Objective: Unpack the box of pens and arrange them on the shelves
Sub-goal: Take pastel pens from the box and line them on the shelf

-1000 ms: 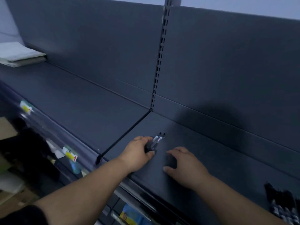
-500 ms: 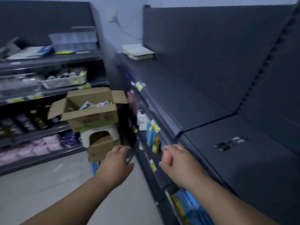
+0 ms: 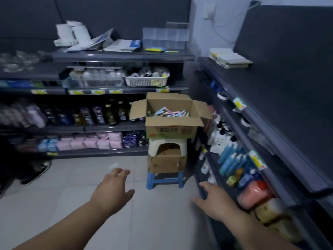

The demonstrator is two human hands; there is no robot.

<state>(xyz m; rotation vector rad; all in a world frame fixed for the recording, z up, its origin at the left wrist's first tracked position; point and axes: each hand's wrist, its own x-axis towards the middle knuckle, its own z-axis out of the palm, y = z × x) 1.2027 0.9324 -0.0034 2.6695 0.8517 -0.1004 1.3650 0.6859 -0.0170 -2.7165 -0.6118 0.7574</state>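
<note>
Though the cardboard box (image 3: 173, 127) stands well ahead of both hands, it is now square in the view, flaps open, with a heap of pastel pens (image 3: 167, 113) inside. It sits on a white stool (image 3: 153, 144), which rests on a second, smaller box (image 3: 166, 164) on top of a blue stool (image 3: 164, 180), just beside the end of the dark shelf (image 3: 270, 109) on the right. A second ago the left hand was laying a few black pens on that top shelf. Half a second ago both hands had come away and the view was swinging round. Now the left hand (image 3: 112, 188) and right hand (image 3: 214, 201) reach forward over the floor, fingers loosely spread, holding nothing. The pens already set down are out of view. I judge one batch placed and the person heading back for the next handful. The box looks far from emptied, so much of the task remains.
</note>
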